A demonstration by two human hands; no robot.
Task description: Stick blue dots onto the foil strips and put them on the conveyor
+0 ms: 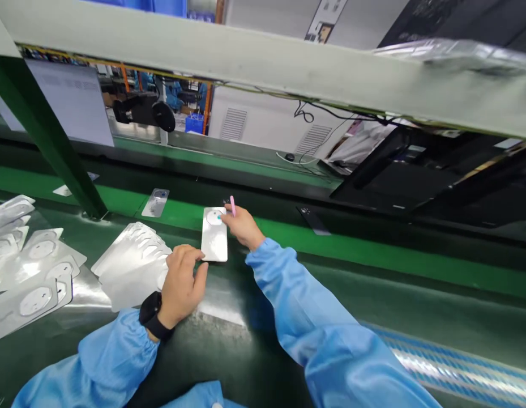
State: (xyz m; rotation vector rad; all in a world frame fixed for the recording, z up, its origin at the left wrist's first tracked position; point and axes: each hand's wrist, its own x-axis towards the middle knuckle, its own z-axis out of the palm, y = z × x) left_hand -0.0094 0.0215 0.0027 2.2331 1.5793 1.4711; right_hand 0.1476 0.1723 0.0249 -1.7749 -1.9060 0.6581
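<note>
A white rectangular panel (214,241) with a round ring mark near its far end lies in front of me, partly over the green strip. My left hand (184,280), with a black watch on the wrist, touches the panel's near left corner with a fingertip; thumb and fingers are apart. At the far right edge of the panel, my right hand (242,226) is closed around a thin pink stick (232,205) like a pen. A small cyan spot shows by its fingertips over the ring; whether it belongs to the stick I cannot tell.
A fanned stack of white panels (133,263) lies left of my left hand, with more panels (37,300) at the far left. On the green strip (263,226) lie a pale panel (155,203) and a dark one (313,220). A green post (50,136) stands at left.
</note>
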